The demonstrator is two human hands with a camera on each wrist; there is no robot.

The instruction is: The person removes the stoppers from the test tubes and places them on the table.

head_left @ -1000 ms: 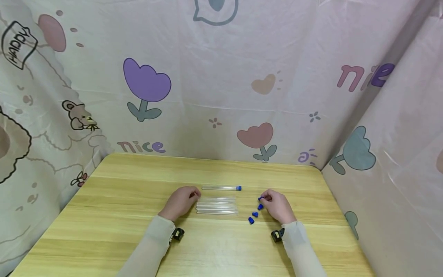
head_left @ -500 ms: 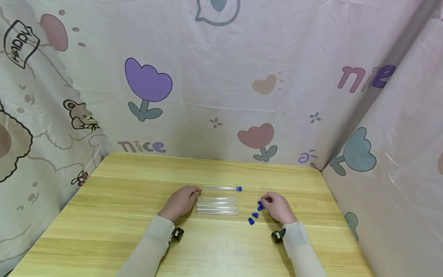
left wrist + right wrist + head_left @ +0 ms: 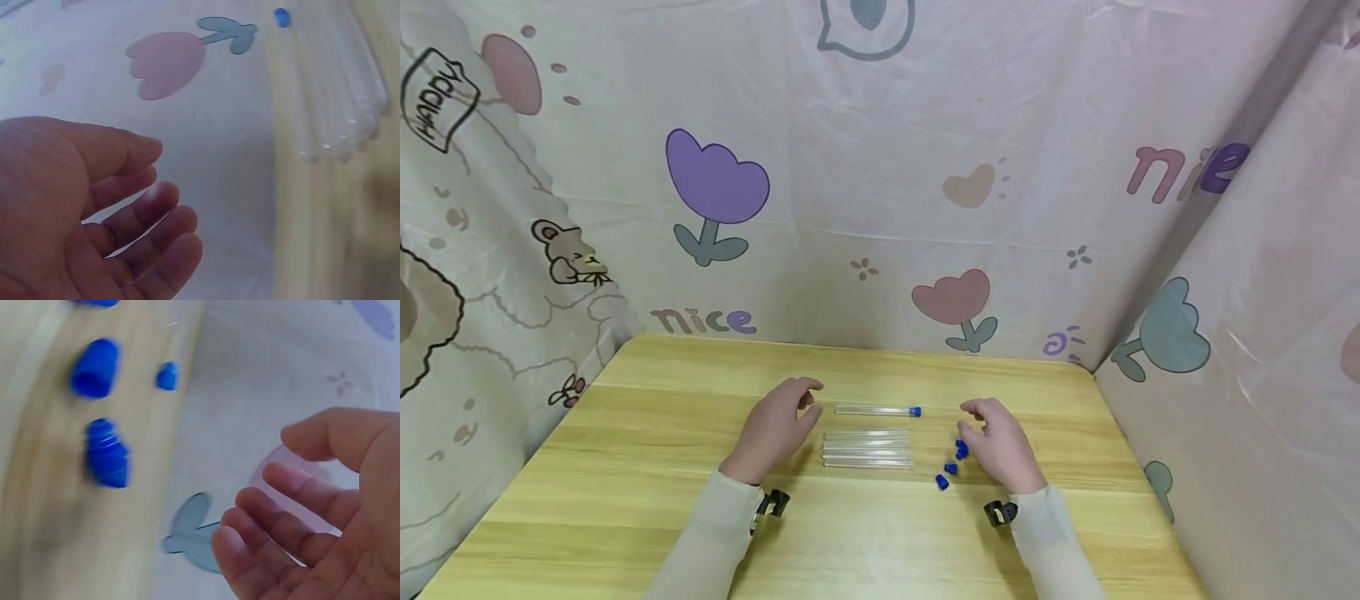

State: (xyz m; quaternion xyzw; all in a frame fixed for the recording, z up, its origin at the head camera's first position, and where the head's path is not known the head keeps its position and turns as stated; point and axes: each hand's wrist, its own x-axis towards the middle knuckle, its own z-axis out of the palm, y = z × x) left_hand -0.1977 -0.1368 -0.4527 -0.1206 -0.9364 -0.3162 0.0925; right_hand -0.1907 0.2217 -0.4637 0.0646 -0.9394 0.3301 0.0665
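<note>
Both hands are raised with nothing in them. My left hand [image 3: 772,429] is beside the left ends of the clear test tubes [image 3: 867,450], apart from them, its thumb and fingers spread. Behind that row lies a single tube [image 3: 872,410] with a blue cap [image 3: 916,412] on its right end. My right hand [image 3: 997,442] hovers by the loose blue caps [image 3: 951,468], its thumb and fingers parted. In the right wrist view, a hollow cap [image 3: 94,370] and a ridged blue piece [image 3: 107,455] lie on the wood, clear of the fingers.
The wooden table [image 3: 625,483] ends at the back and right against a patterned cloth [image 3: 850,167]. A black wrist camera [image 3: 1000,512] sits at the right sleeve cuff, and another black camera [image 3: 772,502] at the left cuff.
My right hand has let its fingers open and lifted from the caps; the farthest caps now lie close together. The left hand has pulled back left and its fingers have spread.
</note>
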